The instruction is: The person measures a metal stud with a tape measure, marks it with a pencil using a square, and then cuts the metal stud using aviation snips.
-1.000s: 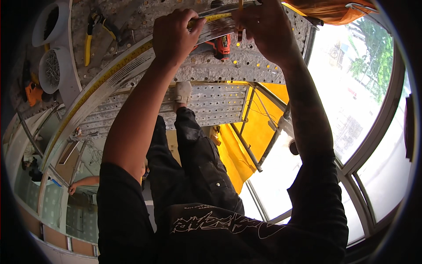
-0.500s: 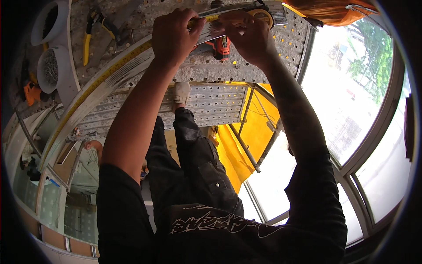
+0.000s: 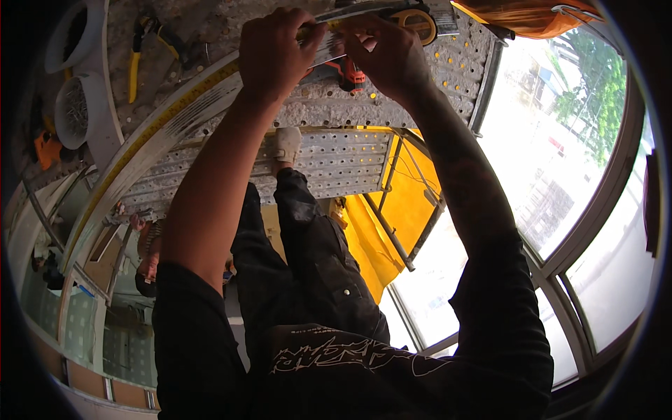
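A long metal channel [image 3: 187, 115] curves up from the lower left across the top, its bend partly from the lens. Along it lies the yellow blade of a tape measure [image 3: 428, 29], whose round case sits just beyond my right hand. Closed over the channel and blade is my left hand [image 3: 276, 56], thumb and fingers pressed together. My right hand [image 3: 392, 61] is bent at the channel's edge close to the case, fingers drawn together in a pinch. What those fingertips hold, if anything, is hidden.
A red power drill [image 3: 352, 75] lies on the perforated platform [image 3: 420, 98] beneath my hands. Yellow-handled snips [image 3: 134, 73], a tub of screws [image 3: 73, 112] and an orange tool [image 3: 47, 149] are at the left. Another person [image 3: 148, 262] is below left; window panes [image 3: 560, 140] stand right.
Both hands stay at the channel; the right has shifted slightly left, its fingers drawing in. More of the other person shows at the lower left.
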### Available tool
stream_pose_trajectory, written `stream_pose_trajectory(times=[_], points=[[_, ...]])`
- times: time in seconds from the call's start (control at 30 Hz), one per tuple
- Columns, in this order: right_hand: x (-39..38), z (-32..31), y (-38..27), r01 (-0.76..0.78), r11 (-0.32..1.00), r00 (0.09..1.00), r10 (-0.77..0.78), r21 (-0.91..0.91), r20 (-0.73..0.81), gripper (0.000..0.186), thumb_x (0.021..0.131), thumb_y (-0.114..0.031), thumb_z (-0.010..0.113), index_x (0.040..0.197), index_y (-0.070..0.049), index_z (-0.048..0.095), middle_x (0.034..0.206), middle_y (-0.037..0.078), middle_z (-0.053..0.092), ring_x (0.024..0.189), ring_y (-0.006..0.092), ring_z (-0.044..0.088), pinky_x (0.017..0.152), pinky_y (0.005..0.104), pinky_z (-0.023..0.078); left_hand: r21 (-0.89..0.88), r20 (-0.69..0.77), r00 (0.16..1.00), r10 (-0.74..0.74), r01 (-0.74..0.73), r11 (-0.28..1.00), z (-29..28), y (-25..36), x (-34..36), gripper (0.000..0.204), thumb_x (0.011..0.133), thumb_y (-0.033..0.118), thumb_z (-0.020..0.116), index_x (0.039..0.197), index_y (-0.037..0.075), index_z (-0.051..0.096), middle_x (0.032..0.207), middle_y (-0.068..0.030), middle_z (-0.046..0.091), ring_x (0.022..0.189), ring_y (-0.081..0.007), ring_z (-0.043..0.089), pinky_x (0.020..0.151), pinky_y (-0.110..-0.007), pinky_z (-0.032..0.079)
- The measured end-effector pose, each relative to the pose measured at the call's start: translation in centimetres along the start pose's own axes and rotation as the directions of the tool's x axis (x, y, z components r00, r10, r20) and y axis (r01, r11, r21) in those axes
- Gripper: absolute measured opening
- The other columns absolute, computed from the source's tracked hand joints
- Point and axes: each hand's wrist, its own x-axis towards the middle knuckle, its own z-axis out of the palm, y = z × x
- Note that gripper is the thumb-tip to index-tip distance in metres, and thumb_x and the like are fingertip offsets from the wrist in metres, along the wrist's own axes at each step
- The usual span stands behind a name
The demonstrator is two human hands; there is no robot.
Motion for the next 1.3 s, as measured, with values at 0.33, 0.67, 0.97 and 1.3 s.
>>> stream_pose_trajectory(times=[0.33,0.67,0.97,1.3], points=[[0.2,-0.7,-0.8,-0.023,0.999,0.998,0.025,-0.047,0.055,0.016,0.09,-0.023,0.069,0.096,-0.009,0.074,0.085,0.012,0.075,0.08,0.0289,0.076,0.071,0.0382,0.06,-0.014,0.002,1.0,0.015,-0.015,1.0,0.0,-0.4,-0.1,0.019,0.082,0.021,0.083,0.087,0.011,0.068,0.084,-0.0043,0.074,0.071,-0.026,0.073,0.062,-0.036,0.055],[0.0,-1.6,-0.7,-0.027,0.988,0.991,0.046,-0.15,0.124,0.017,0.091,-0.022,0.07,0.101,-0.009,0.075,0.086,0.011,0.075,0.079,0.0258,0.076,0.073,0.0363,0.06,-0.052,-0.004,1.0,0.008,-0.008,0.999,0.3,0.0,-0.1,0.018,0.082,0.021,0.083,0.087,0.012,0.068,0.082,-0.0047,0.073,0.07,-0.0259,0.072,0.061,-0.036,0.055],[-0.5,-4.6,2.2,0.193,0.776,0.977,-0.206,-0.6,0.048,0.072,0.086,-0.034,0.08,0.149,-0.018,0.05,0.148,0.009,0.057,0.143,0.0355,0.045,0.118,0.0514,0.032,0.066,0.095,0.989,-0.116,0.11,0.992,0.3,-0.5,-0.5,0.02,0.08,0.025,0.081,0.09,0.01,0.071,0.082,-0.0096,0.072,0.075,-0.0328,0.069,0.073,-0.045,0.052],[-1.5,-4.3,-0.7,0.241,0.903,0.942,-0.129,-0.355,0.311,0.078,0.08,-0.014,0.084,0.149,-0.011,0.048,0.149,0.021,0.051,0.143,0.0383,0.043,0.117,0.0482,0.039,0.292,0.471,0.817,-0.332,0.211,0.933,-15.2,0.3,-4.9,0.034,0.087,0.035,0.076,0.103,0.007,0.065,0.085,-0.0142,0.069,0.082,-0.0345,0.07,0.081,-0.047,0.053]])
